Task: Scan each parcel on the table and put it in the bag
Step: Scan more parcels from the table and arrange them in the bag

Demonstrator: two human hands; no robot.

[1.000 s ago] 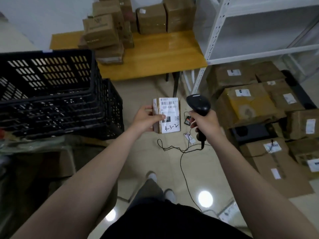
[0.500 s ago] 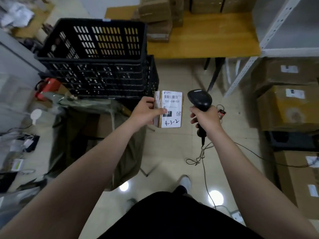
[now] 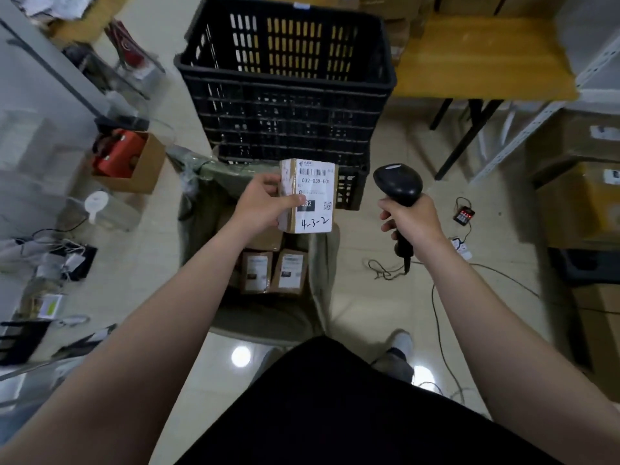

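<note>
Parcel (image 3: 308, 196) now hangs over the open bag (image 3: 322, 263).
Left hand (image 3: 265, 209) grips it; right hand (image 3: 412, 219) grips the scanner (image 3: 397, 184). It looks ready to drop in beside two boxes (image 3: 273, 271).

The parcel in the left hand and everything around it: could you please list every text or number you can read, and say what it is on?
"032-038-E01": printed on the white label of the parcel in the left hand.
"4-3-2": handwritten at the bottom of that label.
"032": white on a black patch of the label, partly behind the thumb.
Barcode, QR code and small print on the label: unreadable.
Labels on the parcels in the bag: blurred.
Scanner in the right hand: no readable text.
</note>
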